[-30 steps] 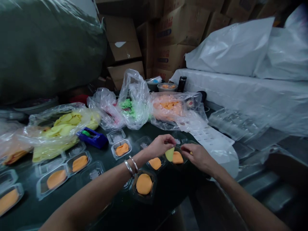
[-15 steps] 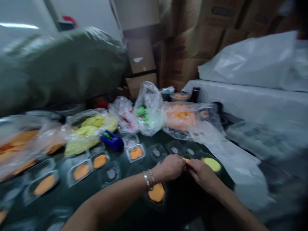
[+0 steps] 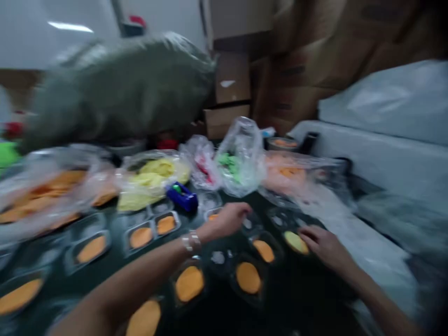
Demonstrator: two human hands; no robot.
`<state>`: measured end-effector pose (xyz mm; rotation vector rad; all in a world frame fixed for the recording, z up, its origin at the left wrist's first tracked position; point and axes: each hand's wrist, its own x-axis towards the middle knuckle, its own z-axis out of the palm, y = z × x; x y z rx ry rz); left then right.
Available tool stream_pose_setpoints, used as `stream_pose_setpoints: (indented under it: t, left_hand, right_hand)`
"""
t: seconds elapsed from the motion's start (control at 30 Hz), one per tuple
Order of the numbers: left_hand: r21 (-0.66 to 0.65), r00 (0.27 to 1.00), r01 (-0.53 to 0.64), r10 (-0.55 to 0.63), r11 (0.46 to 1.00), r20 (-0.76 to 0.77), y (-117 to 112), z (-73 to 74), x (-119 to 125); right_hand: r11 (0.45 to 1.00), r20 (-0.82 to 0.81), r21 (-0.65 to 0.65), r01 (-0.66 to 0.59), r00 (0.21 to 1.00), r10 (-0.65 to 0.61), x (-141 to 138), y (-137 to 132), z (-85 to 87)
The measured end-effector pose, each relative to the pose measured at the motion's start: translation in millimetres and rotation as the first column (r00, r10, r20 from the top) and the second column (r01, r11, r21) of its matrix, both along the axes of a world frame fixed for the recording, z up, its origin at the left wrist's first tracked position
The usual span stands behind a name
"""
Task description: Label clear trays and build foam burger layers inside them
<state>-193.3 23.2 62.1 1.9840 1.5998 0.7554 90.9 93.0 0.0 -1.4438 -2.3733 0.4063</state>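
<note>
The picture is smeared by motion. My left hand [image 3: 229, 218], with bracelets on the wrist, reaches forward over the dark table [image 3: 217, 317] toward a small clear tray holding an orange piece [image 3: 212, 215]; its fingers are blurred. My right hand [image 3: 324, 245] rests beside a tray with a yellow-green piece [image 3: 296, 242], fingers touching its edge. Trays with orange pieces [image 3: 248, 277] lie just in front of both hands.
Bags of yellow [image 3: 152, 179], green [image 3: 229, 165] and orange [image 3: 283, 173] pieces stand behind the trays, with a blue tape dispenser [image 3: 182, 196] between them. More orange-filled trays [image 3: 142, 237] spread left. Cardboard boxes [image 3: 227, 79] and a large green sack [image 3: 119, 93] stand at the back.
My hands have parted: the left moved forward and left, the right stayed by the yellow-green piece, which now lies in a tray. The camera has swung left.
</note>
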Motion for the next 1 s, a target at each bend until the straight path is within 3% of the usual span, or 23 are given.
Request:
stream_pose_setpoints:
  t: [0.07, 0.1, 0.2, 0.27, 0.37, 0.43, 0.6, 0.8, 1.0]
  left_hand:
    - [0.016, 0.994, -0.001, 0.002, 1.000, -0.106, 3.5, -6.0, -19.8]
    - [0.038, 0.988, 0.057, -0.051, 0.998, -0.144, 3.9, -10.9, -19.6]
    - [0.084, 0.893, 0.384, -0.346, 0.920, -0.287, -0.9, -27.7, 15.7]
    - [0.088, 0.804, 0.517, -0.448, 0.852, -0.392, 1.3, -38.9, 52.6]
    - [0.100, 0.780, 0.490, -0.384, 0.866, -0.495, 21.3, -53.7, 94.8]
    - [0.096, 0.783, 0.437, -0.325, 0.895, -0.530, 37.9, -61.2, 107.1]
    - [0.097, 0.746, 0.467, -0.332, 0.879, -0.577, 57.8, -72.8, 109.1]
    - [0.102, 0.761, 0.438, -0.308, 0.893, -0.571, 57.2, -79.4, 108.8]
    - [0.088, 0.735, 0.436, -0.297, 0.896, -0.610, 54.4, -75.4, 107.0]
  right_hand:
    - [0.999, 0.137, -0.033, -0.004, 0.991, 0.009, 1.8, 3.4, 10.8]
    - [0.999, 0.169, -0.049, 0.016, 0.986, -0.007, 1.4, 6.1, 12.9]
    - [0.995, 0.230, -0.075, 0.061, 0.972, -0.043, -3.6, 12.3, 9.4]
    - [0.995, 0.247, -0.075, 0.070, 0.968, -0.050, -6.9, 13.6, 3.2]
    - [0.996, 0.246, -0.059, 0.068, 0.968, -0.051, -6.8, 13.2, -4.5]
    - [0.996, 0.237, -0.051, 0.071, 0.970, -0.056, -3.8, 12.6, -7.0]
    - [0.995, 0.224, -0.035, 0.099, 0.971, -0.088, 0.3, 7.6, -4.4]
    - [0.998, 0.215, 0.001, 0.063, 0.975, -0.062, -7.4, 3.8, -1.8]
    - [0.994, 0.197, 0.035, 0.102, 0.975, -0.106, 0.7, 12.6, -3.9]
